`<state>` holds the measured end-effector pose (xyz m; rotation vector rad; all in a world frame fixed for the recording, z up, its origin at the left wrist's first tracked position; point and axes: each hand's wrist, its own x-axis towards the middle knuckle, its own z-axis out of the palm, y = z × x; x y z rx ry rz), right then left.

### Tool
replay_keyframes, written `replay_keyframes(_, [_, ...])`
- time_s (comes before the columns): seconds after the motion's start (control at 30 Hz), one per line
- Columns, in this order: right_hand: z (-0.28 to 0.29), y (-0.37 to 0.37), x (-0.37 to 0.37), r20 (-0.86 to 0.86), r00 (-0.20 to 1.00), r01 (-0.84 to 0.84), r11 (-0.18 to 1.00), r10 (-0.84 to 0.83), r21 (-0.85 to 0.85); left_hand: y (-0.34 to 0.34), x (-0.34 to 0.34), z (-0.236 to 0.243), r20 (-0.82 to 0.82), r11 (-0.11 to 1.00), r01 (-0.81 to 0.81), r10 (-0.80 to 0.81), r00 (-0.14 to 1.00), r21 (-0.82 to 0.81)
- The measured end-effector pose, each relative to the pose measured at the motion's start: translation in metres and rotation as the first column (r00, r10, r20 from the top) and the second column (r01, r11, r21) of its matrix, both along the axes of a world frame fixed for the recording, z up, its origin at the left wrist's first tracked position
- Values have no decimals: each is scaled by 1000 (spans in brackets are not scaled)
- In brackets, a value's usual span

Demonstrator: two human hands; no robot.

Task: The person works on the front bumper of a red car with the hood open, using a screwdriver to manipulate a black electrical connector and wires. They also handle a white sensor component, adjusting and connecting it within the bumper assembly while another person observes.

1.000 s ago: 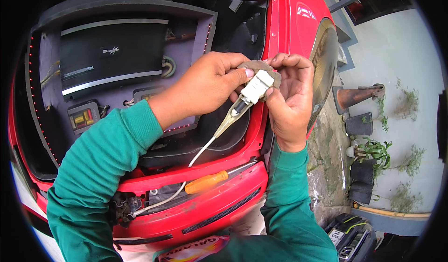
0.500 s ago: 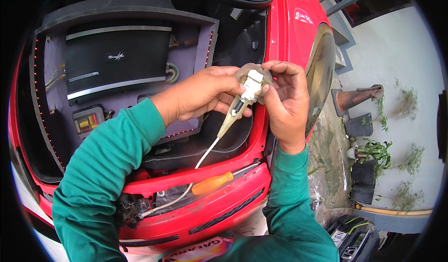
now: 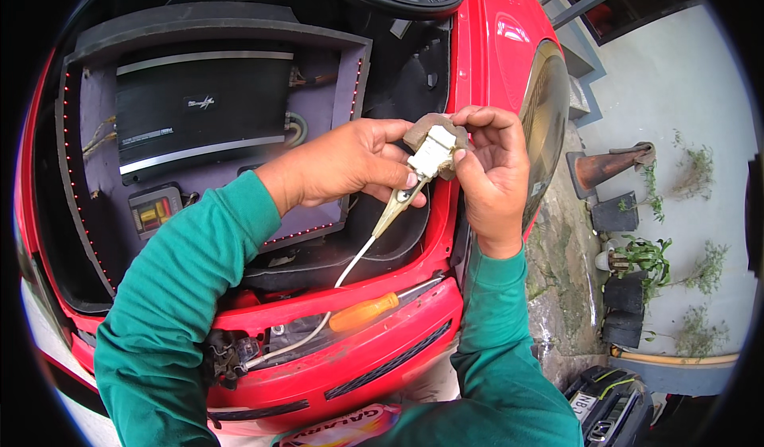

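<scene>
Over the open car trunk I hold a white plastic connector [image 3: 435, 151] with both hands. A beige tapered sleeve [image 3: 391, 213] runs down from it into a white cable [image 3: 352, 266]. Behind the connector sits a brownish, soft-looking pad [image 3: 417, 131]. The thumb of my left hand [image 3: 342, 161] presses near the sleeve's top, with its fingers partly behind. My right hand [image 3: 495, 178] pinches the pad and the connector's right edge between thumb and curled fingers. Below, the cable drops to the red bumper, where an orange-handled screwdriver [image 3: 364, 313] lies.
A black amplifier [image 3: 203, 109] lies in a purple-lined box [image 3: 231, 35] edged with red lights, beside a fuse block [image 3: 155, 208]. The trunk's red rim [image 3: 464, 65] borders it. At right stand potted plants [image 3: 645, 258], an orange cone [image 3: 609, 169] and another dark car [image 3: 609, 407].
My left thumb has slid down from the connector's face toward the sleeve, showing more of the white front. My right hand keeps its hold, and the view has shifted slightly.
</scene>
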<state>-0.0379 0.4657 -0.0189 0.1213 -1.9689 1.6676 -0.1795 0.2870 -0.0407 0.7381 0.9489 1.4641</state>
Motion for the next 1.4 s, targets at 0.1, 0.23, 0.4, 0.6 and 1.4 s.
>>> replay_keyframes(0.1, [2, -1, -1, 6, 1000, -27, 999, 27, -41, 1, -2, -6, 24, 1000, 7, -7, 1000, -1])
replay_keyframes(0.23, [3, -2, 0, 59, 997, -49, 998, 51, -47, 1, 6, 2, 169, 999, -46, 44, 985, 8])
replay_keyframes(0.4, [6, 0, 4, -23, 985, 167, 914, -170, 369, 13, 23, 8, -114, 945, -305, 292, 950, -118])
replay_keyframes(0.6, [15, -14, 7, 3, 952, 185, 584, -306, 790, 12, 6, -2, -48, 899, -407, 405, 913, -159])
replay_keyframes(1.4, [9, 10, -32, 14, 938, 318, 872, -348, 373, 49, -10, -28, -721, 704, -635, 614, 320, 317])
